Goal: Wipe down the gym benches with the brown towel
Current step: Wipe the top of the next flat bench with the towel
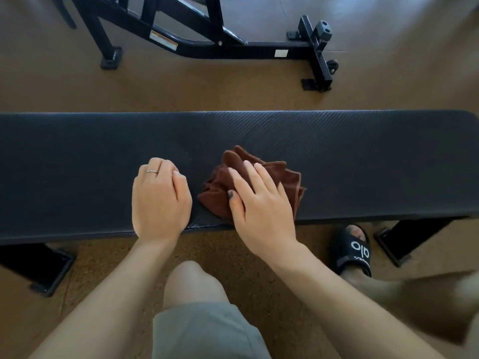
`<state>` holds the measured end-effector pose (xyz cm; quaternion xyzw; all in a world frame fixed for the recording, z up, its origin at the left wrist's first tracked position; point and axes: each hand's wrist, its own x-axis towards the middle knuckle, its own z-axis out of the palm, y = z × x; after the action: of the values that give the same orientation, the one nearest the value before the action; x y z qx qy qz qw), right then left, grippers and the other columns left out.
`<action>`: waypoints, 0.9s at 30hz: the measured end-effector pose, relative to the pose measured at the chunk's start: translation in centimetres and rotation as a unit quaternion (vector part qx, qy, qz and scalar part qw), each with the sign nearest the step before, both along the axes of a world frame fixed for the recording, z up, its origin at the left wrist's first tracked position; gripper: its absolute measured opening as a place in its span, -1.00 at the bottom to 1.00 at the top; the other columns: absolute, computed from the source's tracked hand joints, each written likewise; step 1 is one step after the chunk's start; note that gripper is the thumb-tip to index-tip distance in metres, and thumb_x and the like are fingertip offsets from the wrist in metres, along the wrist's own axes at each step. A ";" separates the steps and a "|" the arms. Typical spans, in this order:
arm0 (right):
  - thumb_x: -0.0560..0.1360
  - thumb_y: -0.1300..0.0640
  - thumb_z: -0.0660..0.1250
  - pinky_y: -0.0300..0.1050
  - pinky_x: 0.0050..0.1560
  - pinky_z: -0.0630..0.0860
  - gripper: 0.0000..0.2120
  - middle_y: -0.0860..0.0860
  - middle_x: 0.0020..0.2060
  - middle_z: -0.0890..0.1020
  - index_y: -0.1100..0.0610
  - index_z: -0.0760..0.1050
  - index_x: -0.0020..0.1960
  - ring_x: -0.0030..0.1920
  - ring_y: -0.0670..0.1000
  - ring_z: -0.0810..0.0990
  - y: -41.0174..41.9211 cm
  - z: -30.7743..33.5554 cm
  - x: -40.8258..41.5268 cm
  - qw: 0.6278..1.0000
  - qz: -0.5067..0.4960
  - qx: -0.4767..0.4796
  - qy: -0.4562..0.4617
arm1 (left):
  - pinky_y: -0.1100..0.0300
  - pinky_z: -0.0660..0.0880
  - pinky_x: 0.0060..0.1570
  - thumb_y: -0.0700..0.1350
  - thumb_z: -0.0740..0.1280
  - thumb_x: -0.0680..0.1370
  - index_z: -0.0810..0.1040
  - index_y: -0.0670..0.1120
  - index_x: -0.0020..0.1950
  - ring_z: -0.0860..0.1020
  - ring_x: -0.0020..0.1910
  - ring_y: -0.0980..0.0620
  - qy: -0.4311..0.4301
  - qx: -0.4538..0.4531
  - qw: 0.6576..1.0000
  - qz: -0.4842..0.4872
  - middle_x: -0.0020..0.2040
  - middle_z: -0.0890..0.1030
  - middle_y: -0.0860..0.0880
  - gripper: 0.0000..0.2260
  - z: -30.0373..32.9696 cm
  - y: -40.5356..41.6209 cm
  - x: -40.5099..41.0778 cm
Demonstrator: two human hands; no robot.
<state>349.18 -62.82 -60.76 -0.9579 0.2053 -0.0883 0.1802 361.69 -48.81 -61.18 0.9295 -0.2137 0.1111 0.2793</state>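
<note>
A long black padded gym bench [363,156] runs across the view from left to right. A crumpled brown towel [220,187] lies on its pad near the front edge, about mid-length. My right hand [259,200] lies flat on the towel with straight fingers pressing it onto the pad. My left hand [159,198] rests on the pad just left of the towel, its fingers curled under and holding nothing; it wears a ring.
The black steel frame [233,45] of another gym machine stands on the brown floor behind the bench. The bench's black feet [51,268] sit at front left and front right. My right foot in a black slipper [355,250] is under the bench; my left knee [191,281] is in front.
</note>
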 end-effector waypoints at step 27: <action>0.72 -0.07 -0.01 0.22 0.59 0.15 -0.54 0.03 0.57 0.37 -0.02 0.36 0.56 0.60 0.07 0.22 -5.2 -0.4 17.4 0.996 0.087 0.008 -0.004 | 0.07 0.45 -0.12 -0.19 0.09 0.63 0.52 -0.16 -0.11 0.49 -0.13 -0.02 -0.020 -0.019 0.996 0.086 -0.12 0.54 -0.04 -0.76 -0.2 -0.2 0.0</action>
<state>366.55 -68.03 -61.20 -0.9702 0.1215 -0.0744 0.1960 361.68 -49.02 -61.35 0.9364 -0.1366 0.1570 0.2824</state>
